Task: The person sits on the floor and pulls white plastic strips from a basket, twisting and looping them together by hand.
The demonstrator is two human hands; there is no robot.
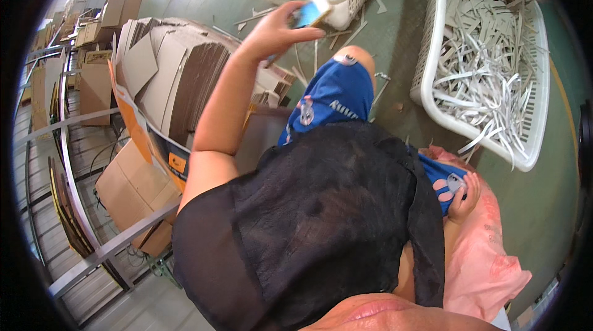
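My left hand [275, 33] is raised in front of me, beyond my left knee. Its fingers and thumb close around a smartphone [309, 14] with a bright blue screen, slightly smeared by motion. My right hand [464, 198] rests on the right leg of my blue patterned shorts [441, 184], fingers stretched out and nothing in them. A pink sack [479, 263] bulges out beside and beneath my right side.
White plastic baskets [425, 62] hold grey cardboard offcuts and white paper strips. Loose strips [355, 33] litter the green floor [395, 7]. At left are stacked cardboard sheets [197, 78], a brown carton [137, 180] and a metal rail [114, 251].
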